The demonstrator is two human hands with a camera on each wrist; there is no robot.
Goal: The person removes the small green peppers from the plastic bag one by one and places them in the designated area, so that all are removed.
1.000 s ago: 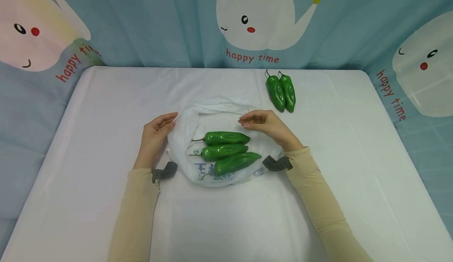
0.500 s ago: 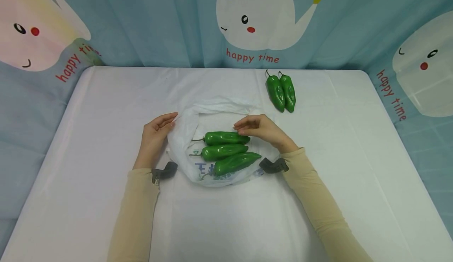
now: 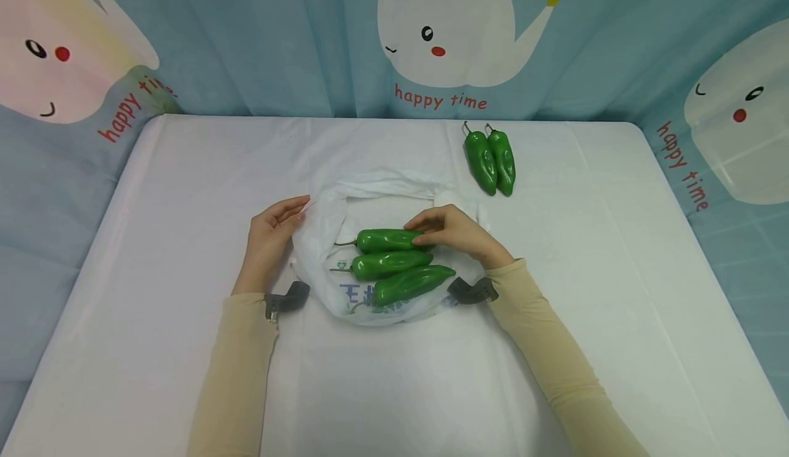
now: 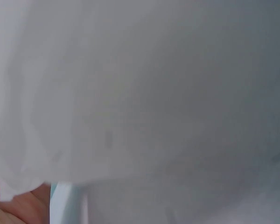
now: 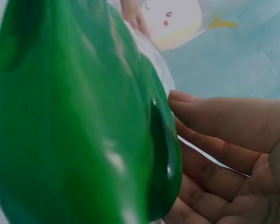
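Observation:
A white translucent plastic bag (image 3: 317, 265) lies with its mouth spread wide. Inside it are three glossy green peppers in a row, stems to the left: the far pepper (image 3: 385, 240), the middle pepper (image 3: 390, 265) and the near pepper (image 3: 411, 286). My left hand (image 3: 269, 238) pinches the bag's left rim between thumb and fingers; in the left wrist view the bag hides most of it. My right hand (image 3: 459, 234) has its thumb on the near side and its fingers beyond the far pepper's tip. In the right wrist view, that thumb (image 5: 224, 116) meets the pepper's edge.
Two more green peppers (image 3: 490, 162) lie side by side near the back edge of the white-covered table (image 3: 616, 292). A blue curtain (image 3: 277, 39) printed with whales hangs behind. A dark wrist camera (image 3: 472, 290) sits on the right wrist, over the bag's edge.
My right hand has come left and nearer from the bag's right rim to the far pepper's tip and now grips it. The left hand and the peppers have stayed put.

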